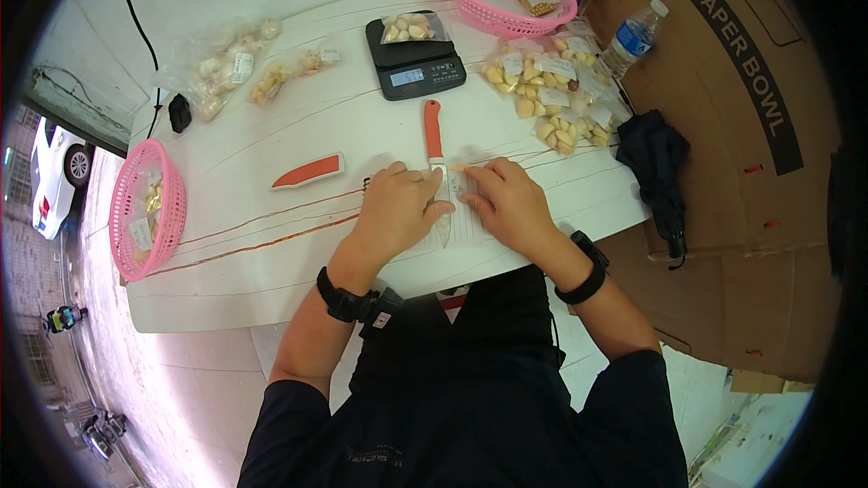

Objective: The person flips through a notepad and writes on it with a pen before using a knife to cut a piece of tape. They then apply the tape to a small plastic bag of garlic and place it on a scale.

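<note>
A knife with an orange handle lies with its blade pointing toward me, over a white sheet of paper with faint print. My left hand is curled on the left of the blade, its thumb and forefinger close against it; whatever is under the fingers is hidden. On the other side, my right hand bends its fingers and thumb over the sheet's right part, and what they pinch is too small to make out. To the left rests an orange knife sheath.
A black digital scale bears a bag of peeled garlic cloves. Several more clove bags are piled at right, near a pink basket, bottles and a folded umbrella. Another pink basket stands at the left edge.
</note>
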The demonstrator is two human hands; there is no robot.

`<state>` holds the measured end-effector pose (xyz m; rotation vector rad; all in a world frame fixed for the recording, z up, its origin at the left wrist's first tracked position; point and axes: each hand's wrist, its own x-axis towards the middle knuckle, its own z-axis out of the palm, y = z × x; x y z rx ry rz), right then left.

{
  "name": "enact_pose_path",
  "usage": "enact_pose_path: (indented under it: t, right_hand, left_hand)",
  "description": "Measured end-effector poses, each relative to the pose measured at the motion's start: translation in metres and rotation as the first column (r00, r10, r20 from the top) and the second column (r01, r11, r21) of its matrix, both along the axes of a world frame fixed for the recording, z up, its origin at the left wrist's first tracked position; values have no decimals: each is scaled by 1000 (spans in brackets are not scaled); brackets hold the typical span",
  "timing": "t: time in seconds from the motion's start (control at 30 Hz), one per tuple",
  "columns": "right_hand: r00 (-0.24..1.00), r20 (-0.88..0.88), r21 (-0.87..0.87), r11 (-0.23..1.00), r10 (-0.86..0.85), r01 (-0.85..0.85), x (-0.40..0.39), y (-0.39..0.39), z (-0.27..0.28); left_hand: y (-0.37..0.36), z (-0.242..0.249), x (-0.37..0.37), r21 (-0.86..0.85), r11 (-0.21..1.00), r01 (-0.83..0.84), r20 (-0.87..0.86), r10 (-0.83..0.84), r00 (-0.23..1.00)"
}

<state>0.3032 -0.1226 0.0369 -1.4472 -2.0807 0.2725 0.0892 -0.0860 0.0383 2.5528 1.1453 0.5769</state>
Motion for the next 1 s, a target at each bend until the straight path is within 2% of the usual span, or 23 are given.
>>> enact_pose_path:
  t: [0.07,0.13,0.17,0.23,0.33,0.67,0.77,0.83,1.0]
  right_hand:
    - [999,-34,-15,1000,5,-5,1,4,-2]
    - [978,-208,-183,983,-28,-11,4,12,-3]
    - [978,-206,-184,983,-29,-10,5,16,-3]
    - [976,-207,-315,949,-67,-1,3,23,0]
    - [986,-144,-291,956,-85,40,1,30,-1]
    - [988,-139,-284,958,-73,31,4,32,0]
    - [987,-149,-330,944,-66,13,2,27,7]
    - [996,-85,-179,984,-37,21,1,22,7]
    - [992,-124,-186,982,-12,-11,4,28,0]
  left_hand:
    - [0,-1,0,-9,1000,-2,5,2,1000]
    - [0,0,0,-3,1000,-4,5,4,1000]
    - [-1,0,0,2,1000,-6,3,6,1000]
    - [0,-1,1,-4,1000,-5,-3,5,1000]
    - [0,-1,1,-18,1000,-8,-17,8,1000]
    - [0,-1,1,-28,1000,-14,-21,14,1000]
    - [0,2,1,-47,999,-12,-18,11,1000]
    - [0,1,1,-38,999,-12,-8,12,1000]
    - [0,-2,1,-19,1000,-14,-3,14,1000]
